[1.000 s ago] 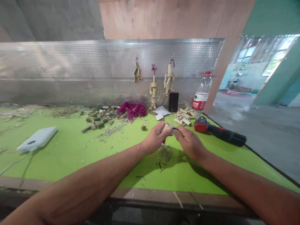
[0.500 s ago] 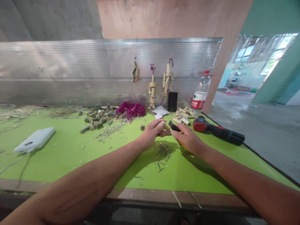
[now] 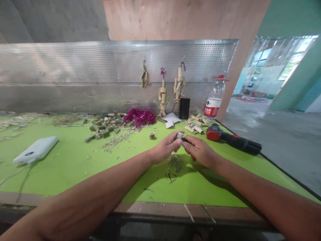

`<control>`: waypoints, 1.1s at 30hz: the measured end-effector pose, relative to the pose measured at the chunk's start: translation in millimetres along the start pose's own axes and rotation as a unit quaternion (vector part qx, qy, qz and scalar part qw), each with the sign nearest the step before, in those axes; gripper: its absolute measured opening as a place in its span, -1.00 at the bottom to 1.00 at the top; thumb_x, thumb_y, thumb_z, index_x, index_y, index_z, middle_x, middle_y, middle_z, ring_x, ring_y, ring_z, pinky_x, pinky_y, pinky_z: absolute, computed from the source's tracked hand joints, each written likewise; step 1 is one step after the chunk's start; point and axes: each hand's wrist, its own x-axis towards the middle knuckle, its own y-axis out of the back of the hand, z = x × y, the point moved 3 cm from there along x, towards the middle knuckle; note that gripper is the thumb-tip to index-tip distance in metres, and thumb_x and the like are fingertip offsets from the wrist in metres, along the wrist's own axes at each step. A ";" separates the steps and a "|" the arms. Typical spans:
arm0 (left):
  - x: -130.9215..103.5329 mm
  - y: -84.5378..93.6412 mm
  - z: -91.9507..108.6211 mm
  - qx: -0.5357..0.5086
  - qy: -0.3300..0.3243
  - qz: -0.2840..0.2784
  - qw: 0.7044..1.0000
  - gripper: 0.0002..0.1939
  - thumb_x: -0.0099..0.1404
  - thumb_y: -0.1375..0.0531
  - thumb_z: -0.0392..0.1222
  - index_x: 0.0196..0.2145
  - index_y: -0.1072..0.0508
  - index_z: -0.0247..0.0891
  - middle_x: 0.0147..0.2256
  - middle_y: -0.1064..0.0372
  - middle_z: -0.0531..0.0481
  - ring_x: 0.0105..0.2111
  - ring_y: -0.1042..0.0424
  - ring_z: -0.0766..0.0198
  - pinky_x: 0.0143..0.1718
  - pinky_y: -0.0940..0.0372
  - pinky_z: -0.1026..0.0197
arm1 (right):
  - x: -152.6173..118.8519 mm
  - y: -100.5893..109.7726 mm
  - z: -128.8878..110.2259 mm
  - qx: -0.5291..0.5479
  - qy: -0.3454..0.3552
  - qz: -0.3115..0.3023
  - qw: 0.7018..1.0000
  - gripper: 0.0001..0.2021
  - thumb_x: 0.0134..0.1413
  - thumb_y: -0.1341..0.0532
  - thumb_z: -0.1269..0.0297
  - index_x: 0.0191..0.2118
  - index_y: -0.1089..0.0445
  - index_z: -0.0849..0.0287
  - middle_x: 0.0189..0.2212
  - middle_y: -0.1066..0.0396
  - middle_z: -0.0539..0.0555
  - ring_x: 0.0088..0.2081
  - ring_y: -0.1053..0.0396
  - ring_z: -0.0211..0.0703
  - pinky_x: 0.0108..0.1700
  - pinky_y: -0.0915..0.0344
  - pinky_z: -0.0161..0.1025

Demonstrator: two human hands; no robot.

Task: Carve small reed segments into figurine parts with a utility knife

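Note:
My left hand (image 3: 167,146) is closed around a short pale piece of bamboo (image 3: 181,134), mostly hidden by the fingers. In my right hand (image 3: 200,150) is a utility knife (image 3: 185,140), its blade lying against the bamboo piece. Both thumbs meet near the blade, and most of the knife's handle is covered by the right hand. Beneath the hands, a small heap of shavings (image 3: 175,161) lies on the green table top (image 3: 100,177). A short bamboo ring (image 3: 152,136) stands by itself just left of the hands.
Purple string (image 3: 140,117) and cut stems (image 3: 100,130) lie at the back left, pale bamboo tubes (image 3: 195,124) at the back right. A cordless tool (image 3: 233,140) rests by the right edge, near a bottle (image 3: 213,103). Jointed bamboo figures (image 3: 179,82) hang on the perforated metal panel (image 3: 87,73).
My right hand has moved left, bringing the knife blade onto the bamboo piece. The two hands, apart before, now touch. My left hand has tilted and dropped slightly.

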 end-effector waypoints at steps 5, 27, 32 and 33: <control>1.4 2.5 5.3 0.148 -0.061 0.024 0.987 -0.63 0.38 0.02 0.04 -0.08 -0.28 -0.32 -0.31 -0.25 -0.05 -0.32 -0.23 0.28 -0.28 -0.20 0.19 | -2.2 -1.1 -6.4 -0.039 0.026 0.014 0.999 -0.71 0.24 -0.03 0.07 -0.42 -0.16 0.14 -0.59 -0.15 -0.07 -0.55 -0.13 -0.30 -0.51 -0.06 -0.30; -1.5 3.0 9.8 0.255 -0.021 0.077 0.964 -0.66 0.38 0.06 0.07 -0.24 -0.27 -0.28 -0.35 -0.26 -0.02 -0.35 -0.23 0.25 -0.32 -0.15 0.21 | -4.3 -2.8 -5.2 -0.044 0.017 0.045 0.998 -0.68 0.24 -0.02 0.04 -0.44 -0.09 0.13 -0.61 -0.13 -0.09 -0.56 -0.11 -0.31 -0.52 -0.02 -0.31; -1.3 1.1 6.7 0.201 -0.035 0.054 0.978 -0.66 0.39 0.07 0.04 -0.09 -0.23 -0.28 -0.29 -0.27 -0.04 -0.28 -0.24 0.24 -0.26 -0.17 0.20 | -4.3 -3.4 -5.6 -0.010 0.004 0.009 1.000 -0.67 0.25 -0.02 0.03 -0.45 -0.08 0.13 -0.63 -0.11 -0.12 -0.60 -0.10 -0.34 -0.54 -0.03 -0.32; -1.1 1.0 6.1 0.191 -0.044 0.045 0.980 -0.65 0.39 0.07 0.03 -0.03 -0.21 -0.27 -0.26 -0.27 -0.05 -0.25 -0.25 0.23 -0.23 -0.18 0.19 | -4.4 -3.7 -5.3 0.000 0.000 -0.005 1.000 -0.67 0.25 -0.02 0.03 -0.45 -0.08 0.13 -0.63 -0.10 -0.12 -0.62 -0.10 -0.35 -0.55 -0.03 -0.32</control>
